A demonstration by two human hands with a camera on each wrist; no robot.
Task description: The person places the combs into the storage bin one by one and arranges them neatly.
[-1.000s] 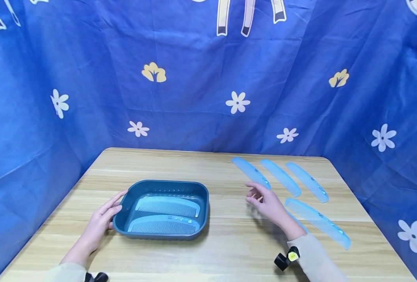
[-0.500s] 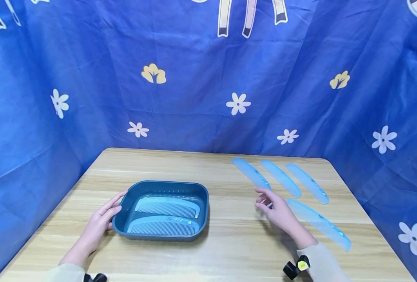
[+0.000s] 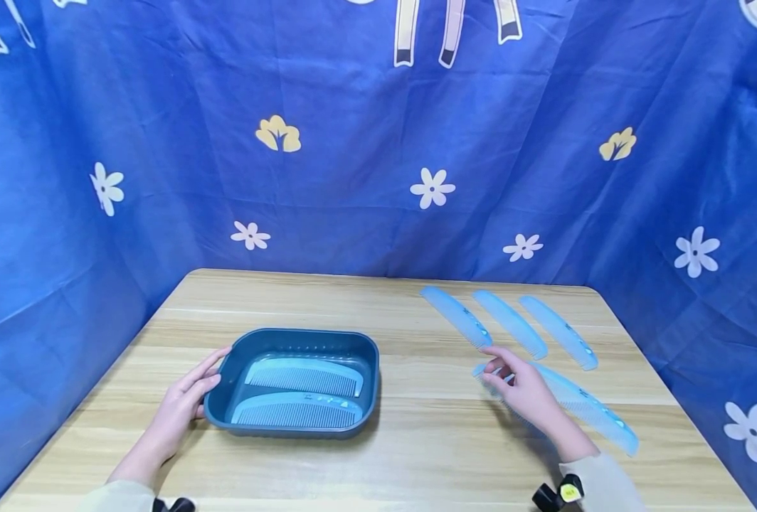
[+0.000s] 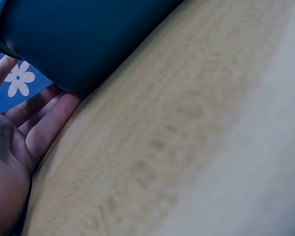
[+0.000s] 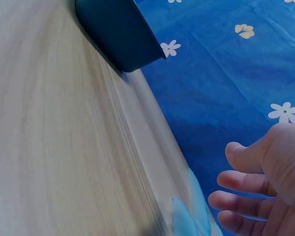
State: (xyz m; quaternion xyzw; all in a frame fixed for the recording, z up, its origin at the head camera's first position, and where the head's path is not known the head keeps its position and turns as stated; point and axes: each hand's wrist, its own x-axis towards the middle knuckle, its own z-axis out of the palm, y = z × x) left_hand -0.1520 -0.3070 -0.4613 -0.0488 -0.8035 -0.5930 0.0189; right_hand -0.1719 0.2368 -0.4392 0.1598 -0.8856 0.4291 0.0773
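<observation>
A dark teal plastic basket [image 3: 292,431] stands on the left half of the table, with two light-blue combs [image 3: 304,375] lying inside. My left hand [image 3: 176,405] rests against the basket's left end, its fairly straight fingers touching the rim and outer wall. In the left wrist view, some fingers [image 4: 54,123] lie low along that wall. My right hand [image 3: 522,387] hovers over a light-blue comb [image 3: 486,372], which it partly hides. The right wrist view shows the fingers [image 5: 236,201] loosely bent, nothing between them.
Three combs [image 3: 509,323] lie side by side at the back right. Another comb [image 3: 599,412] lies right of my right hand. The wooden table [image 3: 410,455] meets a blue patterned curtain [image 3: 353,178] at its back and sides.
My right hand has moved right and slightly nearer to me, and more of the comb beneath it shows. The left hand and basket have stayed in place.
</observation>
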